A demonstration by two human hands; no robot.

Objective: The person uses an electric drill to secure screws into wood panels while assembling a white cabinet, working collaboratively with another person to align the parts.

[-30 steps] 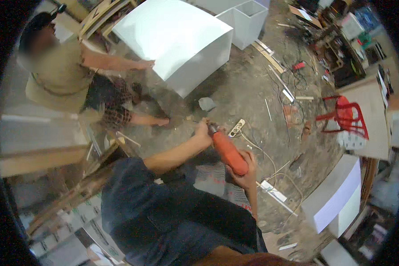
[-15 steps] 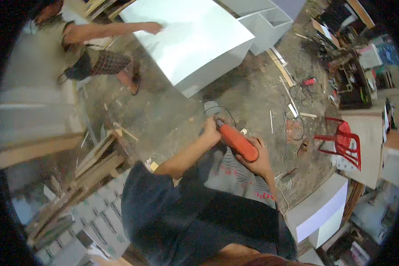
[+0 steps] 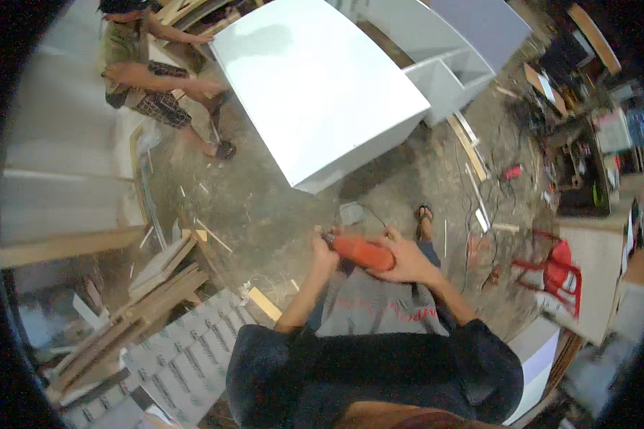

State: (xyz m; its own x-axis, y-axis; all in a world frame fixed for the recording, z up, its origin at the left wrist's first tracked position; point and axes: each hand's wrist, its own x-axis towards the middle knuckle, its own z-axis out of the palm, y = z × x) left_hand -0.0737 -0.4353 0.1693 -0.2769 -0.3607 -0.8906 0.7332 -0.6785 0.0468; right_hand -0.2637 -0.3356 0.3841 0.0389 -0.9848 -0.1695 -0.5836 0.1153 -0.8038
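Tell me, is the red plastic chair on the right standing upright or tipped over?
Tipped over. The red plastic chair lies on its side on the concrete floor, its legs pointing sideways beside a pale wooden cabinet.

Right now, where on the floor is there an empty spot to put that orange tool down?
Bare concrete lies between the big white cabinet and the wood scrap pile, just ahead-left of the left hand. Right of the right hand holding the orange power tool, it is crowded: cords, strips and a red chair.
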